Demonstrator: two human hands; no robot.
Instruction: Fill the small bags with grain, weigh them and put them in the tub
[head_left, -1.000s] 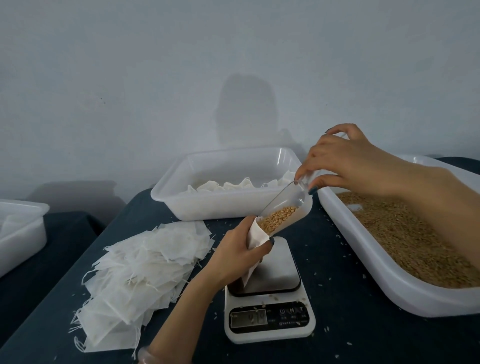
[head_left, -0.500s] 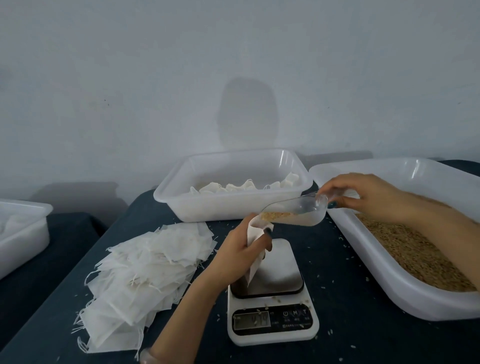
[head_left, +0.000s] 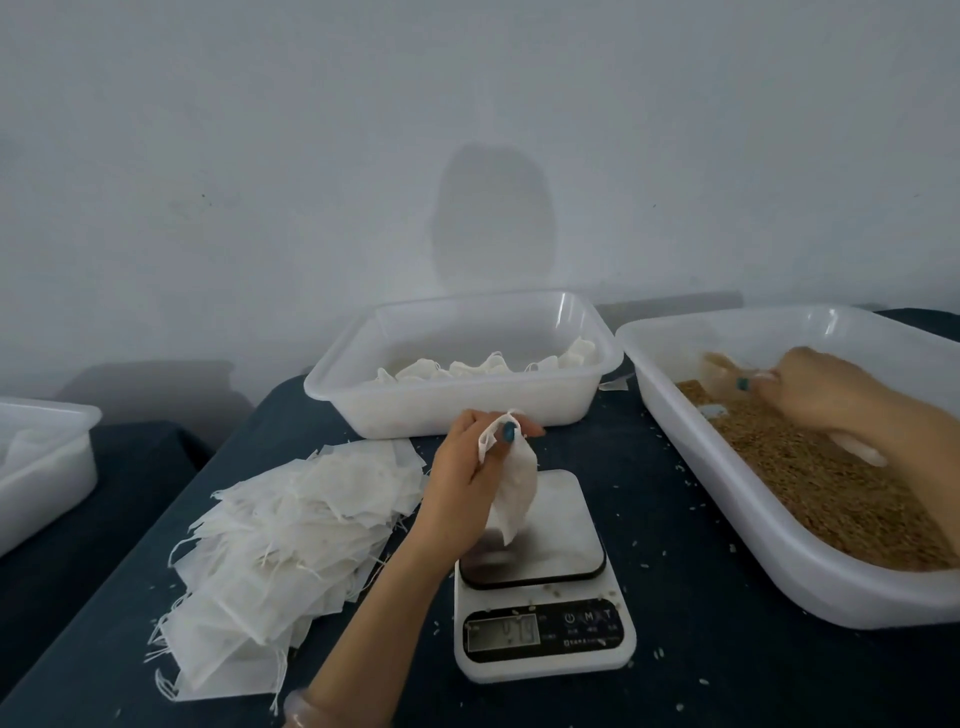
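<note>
My left hand (head_left: 467, 467) pinches the top of a small white bag (head_left: 511, 488), which hangs over the steel plate of the white kitchen scale (head_left: 540, 587). Its lower tip is close to the plate; contact is unclear. My right hand (head_left: 815, 395) is inside the grain tray (head_left: 691, 441) at the right, holding the clear scoop (head_left: 722, 366) low over the brown grain (head_left: 821, 488). The white tub (head_left: 457, 405) behind the scale holds several filled bags (head_left: 483, 366).
A heap of flat empty bags (head_left: 291, 540) lies left of the scale on the dark blue table. Another white tub (head_left: 41, 467) stands at the far left on a separate surface. Loose grains are scattered around the scale.
The scoop left the bag's mouth and my right hand carried it back into the grain tray. My left hand has turned and now pinches the bag's top together.
</note>
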